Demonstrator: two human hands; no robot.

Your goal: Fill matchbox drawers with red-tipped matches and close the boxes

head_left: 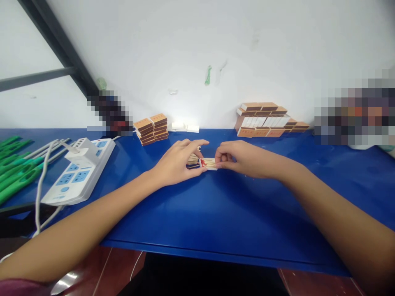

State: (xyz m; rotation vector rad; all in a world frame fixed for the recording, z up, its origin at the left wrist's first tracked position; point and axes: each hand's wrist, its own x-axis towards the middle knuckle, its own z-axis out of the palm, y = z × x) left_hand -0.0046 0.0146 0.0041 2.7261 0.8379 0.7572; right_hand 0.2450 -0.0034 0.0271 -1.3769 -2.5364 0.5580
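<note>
A small white matchbox tray [211,168] lies on the blue table between my hands, with red-tipped matchsticks [207,163] in it. My left hand [179,162] curves round its left end, thumb at the near corner and a finger at the far one, the index finger lifted away. Inside that curve is a loose pile of matchsticks [193,159], partly hidden by my fingers. At the tray's right end, my right hand [240,158] has thumb and fingers pinched together on the ends of matchsticks; the exact contact is partly covered.
Matchboxes stand stacked at the back left [152,128] and back right [262,119] by the wall. Small white pieces [185,127] lie between them. A white power strip [80,174] with a plugged-in adapter, its cable, and green-handled rods [21,172] occupy the left.
</note>
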